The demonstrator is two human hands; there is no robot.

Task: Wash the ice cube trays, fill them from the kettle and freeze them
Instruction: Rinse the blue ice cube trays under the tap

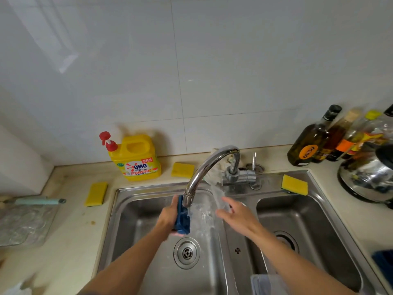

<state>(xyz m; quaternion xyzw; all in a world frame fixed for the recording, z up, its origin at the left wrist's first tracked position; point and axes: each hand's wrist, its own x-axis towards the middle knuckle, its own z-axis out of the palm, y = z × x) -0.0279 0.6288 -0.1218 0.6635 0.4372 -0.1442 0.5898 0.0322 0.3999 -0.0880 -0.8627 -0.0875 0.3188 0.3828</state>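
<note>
My left hand [170,218] grips a blue ice cube tray [182,220] on edge under the chrome tap spout [188,199], over the left sink basin [136,231]. Water runs from the spout and splashes off the tray. My right hand [236,216] hovers open just right of the stream, fingers spread, holding nothing. A steel kettle [368,177] stands on the counter at the far right. A clear plastic lid or tray [263,284] shows at the bottom edge, and a dark blue object [382,262] lies at the lower right.
A yellow detergent jug [138,160] with a red pump stands behind the sink. Three yellow sponges lie about: left counter [96,193], behind the tap [182,170], sink rim [294,185]. Bottles [314,141] crowd the back right. A glass dish [23,222] sits at left.
</note>
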